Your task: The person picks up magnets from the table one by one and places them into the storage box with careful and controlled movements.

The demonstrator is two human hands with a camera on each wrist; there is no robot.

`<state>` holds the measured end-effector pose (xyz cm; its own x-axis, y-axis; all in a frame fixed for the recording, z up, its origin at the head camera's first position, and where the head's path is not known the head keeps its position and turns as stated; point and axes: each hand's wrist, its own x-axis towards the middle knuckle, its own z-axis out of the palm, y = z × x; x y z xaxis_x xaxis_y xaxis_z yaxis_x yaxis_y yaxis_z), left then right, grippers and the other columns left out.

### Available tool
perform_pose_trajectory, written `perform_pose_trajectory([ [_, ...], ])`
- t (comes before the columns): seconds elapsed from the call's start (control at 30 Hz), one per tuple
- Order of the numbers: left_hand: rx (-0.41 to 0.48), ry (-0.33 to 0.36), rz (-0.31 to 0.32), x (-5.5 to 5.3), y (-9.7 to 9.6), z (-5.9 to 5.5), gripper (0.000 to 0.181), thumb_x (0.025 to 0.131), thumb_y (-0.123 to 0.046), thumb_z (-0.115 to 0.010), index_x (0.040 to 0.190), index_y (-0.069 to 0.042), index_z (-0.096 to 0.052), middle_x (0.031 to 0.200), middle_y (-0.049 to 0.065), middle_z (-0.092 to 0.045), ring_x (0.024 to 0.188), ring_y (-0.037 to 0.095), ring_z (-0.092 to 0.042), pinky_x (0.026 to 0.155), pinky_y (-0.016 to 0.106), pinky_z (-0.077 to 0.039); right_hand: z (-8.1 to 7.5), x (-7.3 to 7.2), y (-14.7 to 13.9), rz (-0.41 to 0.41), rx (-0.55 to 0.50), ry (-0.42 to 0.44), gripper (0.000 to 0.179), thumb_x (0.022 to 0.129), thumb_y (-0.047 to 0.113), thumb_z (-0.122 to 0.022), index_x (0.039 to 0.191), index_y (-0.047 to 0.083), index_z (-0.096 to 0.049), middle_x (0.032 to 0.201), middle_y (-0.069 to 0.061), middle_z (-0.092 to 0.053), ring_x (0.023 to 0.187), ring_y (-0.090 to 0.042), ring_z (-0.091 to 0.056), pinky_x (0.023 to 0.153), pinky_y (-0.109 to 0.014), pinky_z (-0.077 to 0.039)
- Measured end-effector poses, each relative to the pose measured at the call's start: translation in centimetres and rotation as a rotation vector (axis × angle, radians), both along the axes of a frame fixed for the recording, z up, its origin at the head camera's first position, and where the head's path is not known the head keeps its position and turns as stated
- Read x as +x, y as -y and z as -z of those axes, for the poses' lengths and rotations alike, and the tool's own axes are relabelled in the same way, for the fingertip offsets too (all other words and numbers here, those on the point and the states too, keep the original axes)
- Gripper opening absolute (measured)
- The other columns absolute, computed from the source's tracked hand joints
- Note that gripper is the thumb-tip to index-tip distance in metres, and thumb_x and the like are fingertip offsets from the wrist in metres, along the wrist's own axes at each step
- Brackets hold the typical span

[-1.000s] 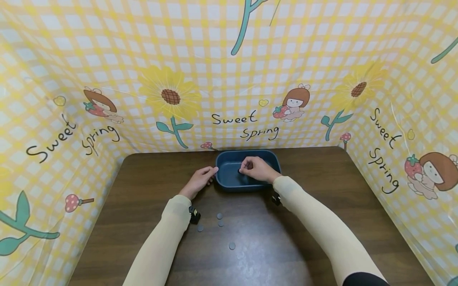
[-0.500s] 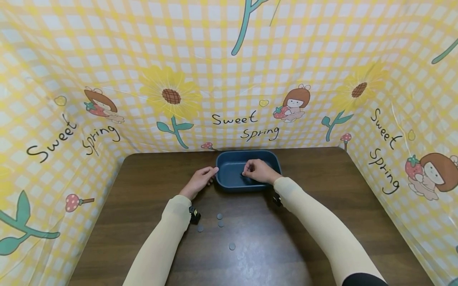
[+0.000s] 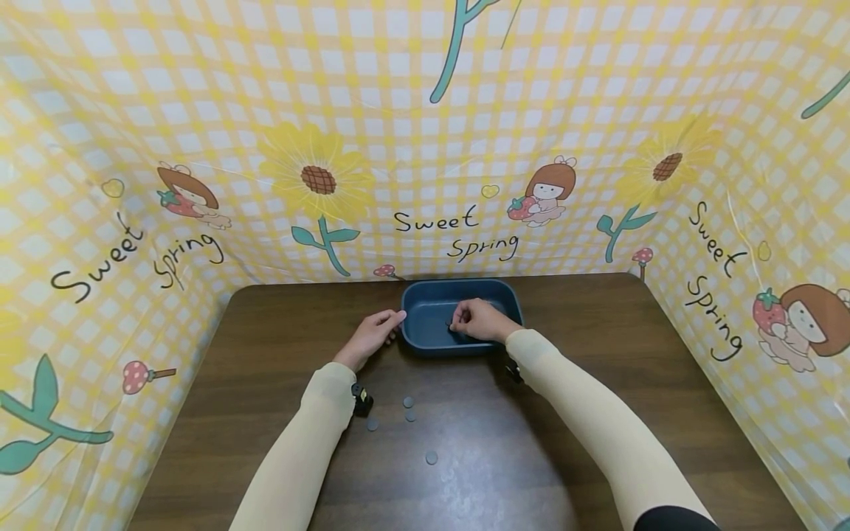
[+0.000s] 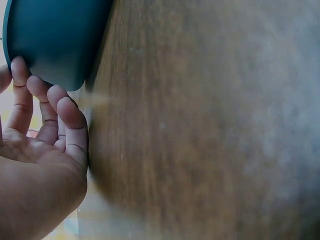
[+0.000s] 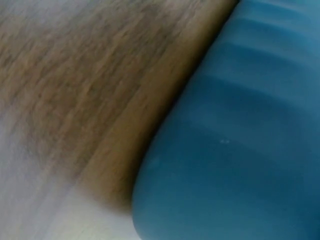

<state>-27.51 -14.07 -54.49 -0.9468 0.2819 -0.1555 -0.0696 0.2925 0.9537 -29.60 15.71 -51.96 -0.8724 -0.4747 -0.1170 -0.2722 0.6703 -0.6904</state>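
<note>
A dark blue rectangular tray [image 3: 420, 341] stands at the table's far edge. At its left end my left hand [image 3: 369, 337] pinches the wall between thumb and fingertips; the left wrist view shows the left hand [image 4: 45, 160] with fingertips on the tray [image 4: 55, 40]. Inside the tray, low over its floor, my right hand [image 3: 486, 321] pinches a small dark piece [image 3: 449, 325], mostly hidden by the fingertips. The right wrist view shows only the outer wall of the tray [image 5: 235, 150], no hand. Several small grey discs, one nearest the front [image 3: 432, 458], lie on the table.
The brown wooden table [image 3: 279, 457] has a yellow checked cloth [image 3: 425, 147] hanging behind it and at both sides. Other grey discs [image 3: 408, 403] lie left of centre, close to the left forearm.
Inside the tray, my right hand has moved slightly right and nearer to me, its fingertips lower, with the small dark piece. My left hand has stayed at the tray's left end.
</note>
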Motion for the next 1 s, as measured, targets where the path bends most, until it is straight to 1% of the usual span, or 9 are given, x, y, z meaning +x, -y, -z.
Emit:
perform_pose_trajectory([
  [0.13, 0.008, 0.008, -0.007, 0.08, -0.04, -0.07, 0.045, 0.109, -0.052, -0.060, 0.101, -0.009, -0.070, 0.099, 0.010, -0.061, 0.090, 0.026, -0.056, 0.082, 0.035, -0.048, -0.06, 0.11, 0.07, 0.005, 0.003, 0.000, 0.009, 0.102, 0.015, -0.076, 0.094, 0.011, -0.073, 0.092, 0.000, -0.071, 0.081, -0.014, -0.059, 0.080, -0.032, -0.051],
  [0.4, 0.003, 0.006, -0.001, 0.15, -0.02, -0.16, 0.043, 0.109, -0.052, -0.060, 0.100, -0.011, -0.070, 0.098, 0.008, -0.061, 0.090, 0.025, -0.056, 0.082, 0.036, -0.048, -0.29, 0.45, 0.13, 0.007, 0.027, -0.018, 0.011, 0.102, 0.016, -0.076, 0.094, 0.009, -0.072, 0.088, -0.002, -0.068, 0.078, -0.015, -0.059, 0.078, -0.034, -0.050],
  [0.67, 0.002, 0.002, 0.001, 0.00, -0.03, -0.12, 0.048, 0.109, -0.054, -0.059, 0.102, -0.008, -0.070, 0.098, 0.007, -0.062, 0.090, 0.025, -0.057, 0.081, 0.035, -0.048, -0.24, 0.19, 0.18, 0.013, 0.031, -0.012, 0.011, 0.102, 0.016, -0.077, 0.094, 0.010, -0.072, 0.086, -0.001, -0.067, 0.077, -0.014, -0.058, 0.076, -0.032, -0.050],
  [0.83, 0.004, 0.006, 0.001, 0.09, 0.03, -0.09, 0.047, 0.109, -0.053, -0.059, 0.102, -0.008, -0.070, 0.098, 0.006, -0.061, 0.091, 0.025, -0.056, 0.082, 0.035, -0.048, -0.14, 0.17, 0.18, 0.008, 0.038, -0.027, 0.010, 0.101, 0.014, -0.077, 0.094, 0.010, -0.071, 0.085, -0.001, -0.067, 0.077, -0.015, -0.059, 0.076, -0.032, -0.050],
  [1.0, 0.000, 0.010, 0.005, 0.26, 0.00, -0.20, 0.049, 0.110, -0.054, -0.058, 0.105, -0.007, -0.069, 0.100, 0.008, -0.060, 0.092, 0.026, -0.056, 0.083, 0.035, -0.048, 0.06, 0.02, 0.12, 0.009, 0.040, -0.034, 0.007, 0.102, 0.011, -0.075, 0.096, 0.011, -0.072, 0.088, 0.000, -0.070, 0.078, -0.014, -0.061, 0.076, -0.032, -0.051],
])
